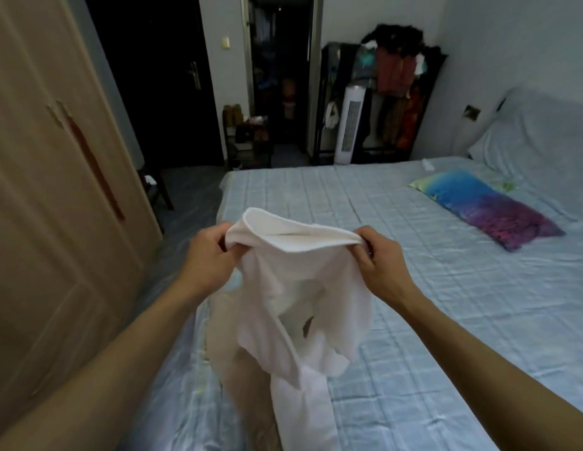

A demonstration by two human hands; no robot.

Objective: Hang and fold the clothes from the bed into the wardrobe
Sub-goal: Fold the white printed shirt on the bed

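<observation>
I hold a white garment (296, 288) up in front of me over the near corner of the bed (430, 288). My left hand (208, 258) grips its top hem on the left and my right hand (381, 265) pinches the same hem on the right, so the opening is stretched between them. The rest of the cloth hangs down crumpled, its lower end trailing to the bottom edge of the view. A beige piece of clothing (228, 349) lies on the bed under it, partly hidden. The wardrobe (49, 190) stands on my left with its beige doors closed.
A blue and purple pillow (488, 206) lies on the bed's far right, near a pale headboard cushion (537, 138). Beyond the bed stand a white tower fan (350, 125), a rack with hanging clothes (397, 92) and a dark doorway (280, 76). A narrow floor strip (186, 196) runs between wardrobe and bed.
</observation>
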